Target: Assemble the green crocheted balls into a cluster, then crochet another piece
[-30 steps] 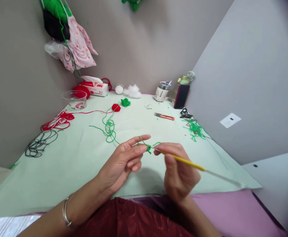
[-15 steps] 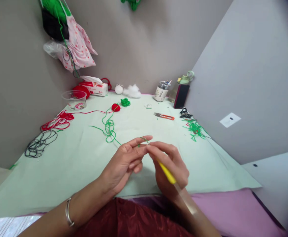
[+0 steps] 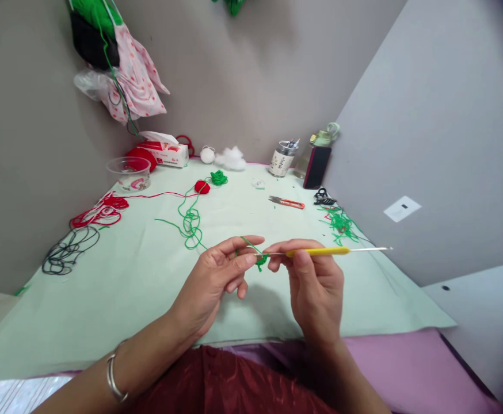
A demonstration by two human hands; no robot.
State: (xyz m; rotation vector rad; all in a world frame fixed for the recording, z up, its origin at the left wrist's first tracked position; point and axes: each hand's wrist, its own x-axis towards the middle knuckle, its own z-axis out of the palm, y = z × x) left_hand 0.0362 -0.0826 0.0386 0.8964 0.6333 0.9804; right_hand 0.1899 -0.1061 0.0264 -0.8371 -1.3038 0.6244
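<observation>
A yellow-handled crochet hook (image 3: 320,252) lies nearly level in my right hand (image 3: 318,287), pinched between thumb and fingers. Its far metal end points to the right, and its near end reaches a small green crochet piece (image 3: 261,261). My left hand (image 3: 217,276) pinches the piece at thumb and fingertips, partly covering it. Over the left index finger runs a strand of green yarn (image 3: 251,244), which trails back to a loose green tangle (image 3: 191,224) on the table.
Orange thread snips (image 3: 286,202) lie beyond my hands. At the left are red yarn (image 3: 105,211), dark cord (image 3: 68,253) and a clear tub (image 3: 129,175). Green scraps (image 3: 342,225) lie at the right, near a leaning phone (image 3: 317,167). A pen cup (image 3: 282,160) stands behind.
My right hand has turned and shifted right, swinging the crochet hook from steeply slanted to nearly level. The small green piece now shows below the hook. My left hand moved slightly.
</observation>
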